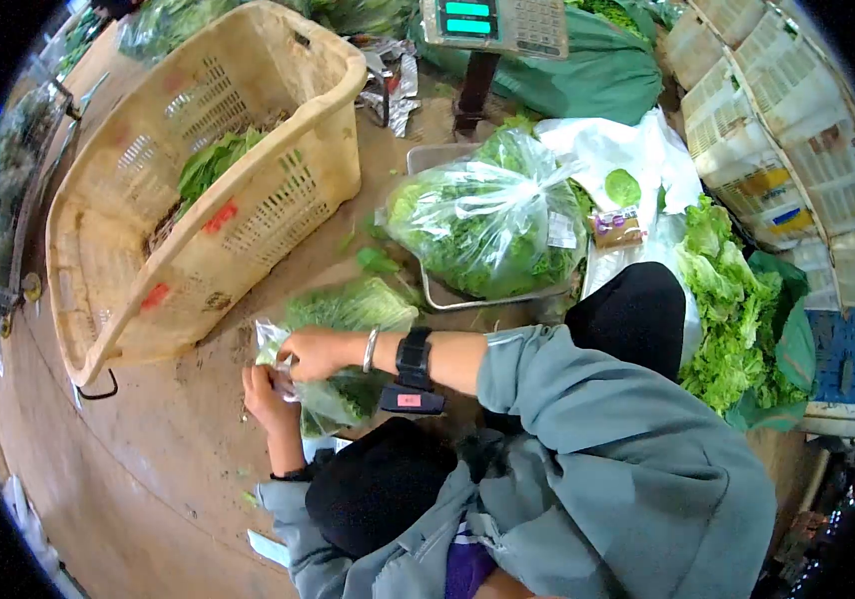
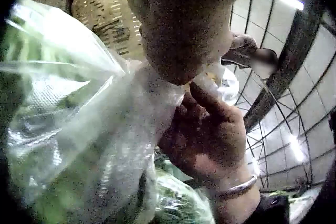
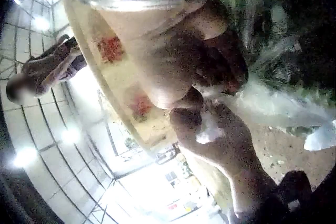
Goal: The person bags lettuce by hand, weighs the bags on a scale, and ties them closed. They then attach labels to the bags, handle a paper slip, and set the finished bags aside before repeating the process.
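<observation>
A clear plastic bag [image 1: 363, 314] of leafy greens lies on the floor before the person, its gathered mouth pointing left. My right hand [image 1: 313, 354], with a silver bracelet at the wrist, pinches the bag's neck. Just below it, my left hand [image 1: 270, 401] grips the same twisted plastic. Seen from the left wrist, the bag [image 2: 68, 119] bulges left of both hands, and the right hand [image 2: 207, 134] meets the left hand [image 2: 184, 29] at the bunched neck. In the right wrist view a white tuft of plastic [image 3: 210, 129] pokes out between the touching hands.
A large cream crate [image 1: 278, 215] holding some leaves stands at left. Behind the hands, a filled, knotted bag [image 1: 487, 225] sits in a metal tray [image 1: 437, 299] below a digital scale [image 1: 492, 25]. Loose lettuce [image 1: 722, 309] lies at right. Another person [image 3: 44, 74] appears beyond the crate.
</observation>
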A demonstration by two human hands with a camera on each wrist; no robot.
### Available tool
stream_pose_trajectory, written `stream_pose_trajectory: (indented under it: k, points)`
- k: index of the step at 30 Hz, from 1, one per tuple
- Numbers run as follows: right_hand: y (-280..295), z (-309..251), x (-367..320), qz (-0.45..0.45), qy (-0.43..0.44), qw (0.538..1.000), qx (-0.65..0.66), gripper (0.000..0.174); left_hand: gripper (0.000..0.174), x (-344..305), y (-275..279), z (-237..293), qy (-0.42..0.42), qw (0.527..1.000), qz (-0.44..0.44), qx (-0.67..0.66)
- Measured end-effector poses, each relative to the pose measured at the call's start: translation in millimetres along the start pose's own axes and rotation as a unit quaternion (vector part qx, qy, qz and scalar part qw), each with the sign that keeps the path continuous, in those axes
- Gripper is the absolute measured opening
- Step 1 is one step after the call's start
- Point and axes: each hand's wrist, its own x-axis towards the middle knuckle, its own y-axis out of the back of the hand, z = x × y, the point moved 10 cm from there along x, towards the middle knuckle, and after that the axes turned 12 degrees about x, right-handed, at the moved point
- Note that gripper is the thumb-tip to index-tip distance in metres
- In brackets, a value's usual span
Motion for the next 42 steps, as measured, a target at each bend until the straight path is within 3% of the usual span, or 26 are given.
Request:
stream_pose_trajectory:
  k: [1,2,5,7,8,9,10,11,12,13,14,15,16,18,20,21,25,26,28,30,31,33,34,37,40,42]
  points:
    - [0.5,13.9,-3.7,-0.014,-0.094,0.992,0.081,0.028,0.013,1.7,1.5,3.5,-0.006,1.0,0.007,-0.015]
    - [5.2,9.5,-8.5,-0.015,-0.094,0.992,0.084,0.028,0.013,3.7,3.2,8.0,-0.013,0.999,0.014,-0.031]
    - [68.1,-60.5,-42.7,0.108,0.121,0.982,-0.093,0.024,0.014,-1.3,0.0,7.7,-0.011,0.998,-0.017,-0.057]
    - [126.4,-75.5,-83.5,0.082,-0.005,0.965,-0.251,0.024,0.016,-23.0,-12.0,-19.8,0.066,0.994,-0.062,-0.056]
    - [163.9,-62.2,-105.4,0.083,-0.096,0.92,-0.372,0.022,0.018,-31.6,-13.9,-24.7,0.053,0.995,-0.068,-0.055]
    - [220.6,-54.4,-142.0,0.138,-0.147,0.858,-0.472,0.018,0.018,-32.7,-9.9,-22.7,0.065,0.993,-0.043,-0.085]
    - [261.2,-43.8,-181.7,0.129,-0.283,0.796,-0.519,0.016,0.018,-33.3,-15.3,-22.4,0.117,0.987,-0.08,-0.075]
    - [289.5,-27.4,-214.8,0.115,-0.278,0.731,-0.612,0.017,0.016,-31.9,-12.0,-17.0,0.082,0.993,-0.046,-0.075]
    - [312.0,-17.7,-252.6,0.176,-0.236,0.702,-0.648,0.021,0.015,-21.1,-1.7,4.2,0.01,0.997,0.006,-0.075]
    - [311.0,-6.1,-261.0,0.172,-0.23,0.705,-0.648,0.021,0.015,-16.1,2.8,15.3,0.001,0.996,0.006,-0.085]
    - [310.7,-13.6,-266.6,0.227,-0.153,0.748,-0.604,0.022,0.019,-12.0,-1.1,17.5,0.029,0.994,-0.001,-0.103]
    - [313.1,-25.6,-275.7,0.284,-0.076,0.781,-0.551,0.023,0.021,-5.1,-5.6,31.2,0.0,0.995,-0.04,-0.086]
    - [312.5,-29.1,-284.2,0.295,-0.081,0.779,-0.548,0.023,0.025,-4.6,-9.1,49.2,-0.036,0.994,-0.082,-0.07]
    - [323.3,-12.4,-266.4,0.255,-0.176,0.815,-0.489,0.026,0.026,2.4,-23.0,49.4,-0.049,0.984,-0.138,-0.101]
    - [328.5,-10.6,-269.6,0.266,-0.172,0.861,-0.397,0.027,0.027,11.3,-29.6,51.8,-0.047,0.965,-0.208,-0.151]
    - [328.4,-5.1,-269.8,0.249,-0.181,0.85,-0.427,0.029,0.024,24.1,-17.0,47.3,0.001,0.973,-0.175,-0.147]
    - [309.3,-9.8,-264.7,0.181,-0.144,0.812,-0.537,0.032,0.022,66.1,51.0,108.3,-0.063,0.984,-0.142,-0.091]
    - [304.9,-20.7,-264.0,0.167,-0.122,0.794,-0.572,0.032,0.024,71.7,64.4,119.3,-0.071,0.978,-0.127,-0.15]
    - [300.7,-43.8,-276.9,0.197,-0.041,0.819,-0.537,0.021,0.021,82.2,118.8,161.0,-0.142,0.974,-0.055,-0.167]
    - [305.5,-49.8,-297.7,0.194,-0.018,0.819,-0.539,0.02,0.016,100.9,153.4,187.8,-0.126,0.969,-0.049,-0.208]
    - [310.4,-55.4,-298.8,0.196,-0.031,0.828,-0.525,0.02,0.017,125.9,152.6,185.0,-0.077,0.964,-0.05,-0.249]
    - [315.8,-85.4,-329.3,0.229,0.011,0.821,-0.522,0.019,0.017,141.2,171.4,220.8,-0.099,0.959,-0.054,-0.259]
    - [321.4,-99.5,-347.5,0.245,0.003,0.802,-0.544,0.02,0.017,145.7,169.5,241.9,-0.101,0.961,-0.071,-0.248]
    - [335.2,-161.4,-406.5,0.274,0.014,0.747,-0.605,0.02,0.016,141.8,154.4,320.3,-0.216,0.945,-0.075,-0.235]
    - [342.2,-189.6,-450.1,0.245,-0.06,0.706,-0.661,0.016,0.017,160.0,93.5,356.0,-0.197,0.936,-0.156,-0.246]
    - [352.4,-200.1,-478.1,0.243,-0.093,0.684,-0.682,0.017,0.02,160.6,46.0,379.2,-0.239,0.937,-0.147,-0.211]
